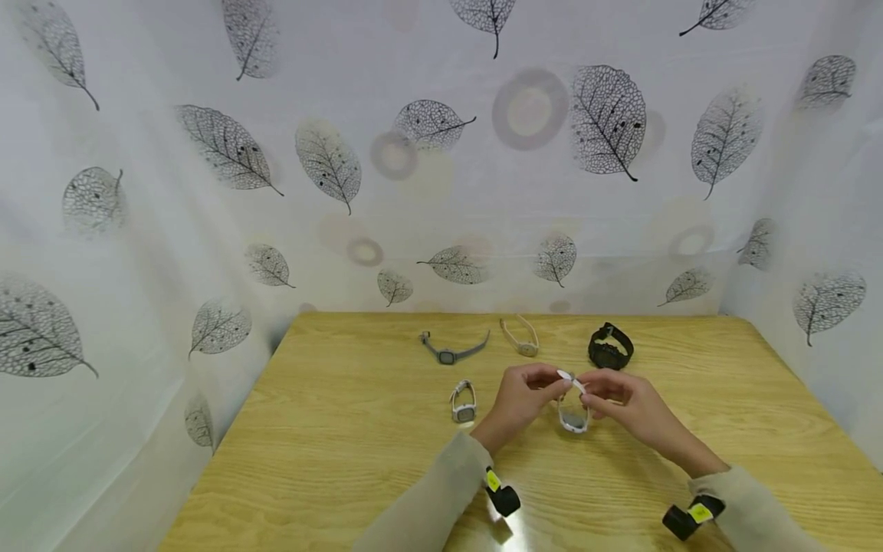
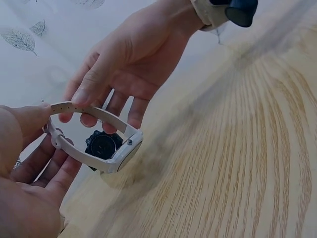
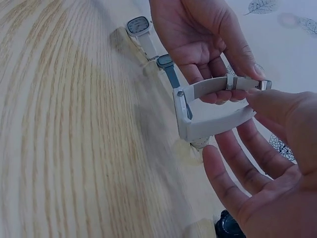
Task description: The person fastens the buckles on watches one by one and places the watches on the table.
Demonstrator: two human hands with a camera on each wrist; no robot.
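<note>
While the person's forearms reach in over the yellowish wood-grained table (image 1: 331, 429), both hands meet over one white wristwatch with a pale strap (image 1: 573, 425), held toward the right half of the tabletop. The left hand (image 1: 527, 395) pinches the half of the strap that carries the silver metal buckle (image 3: 265, 85), thumb against forefinger; the right hand (image 1: 626, 400) pinches the other half, the one punched with small holes, its remaining fingers loosely bent. Between them the strap bows into a loop, with the watch case at its lower end, nearer the person — from here I can't tell whether the two strap ends are joined. Just beyond the right hand sits a chunky black wristwatch (image 1: 608, 354), its strap standing up in a ring. Left of the left hand rests a small white wristwatch with a rectangular grey face (image 1: 464, 413). Farther back lie a grey wristwatch with its strap spread wide (image 1: 447, 357) and a slim, pale-strapped wristwatch (image 1: 528, 349). A white curtain printed with dark skeleton leaves (image 1: 441, 207) hangs behind everything.
</note>
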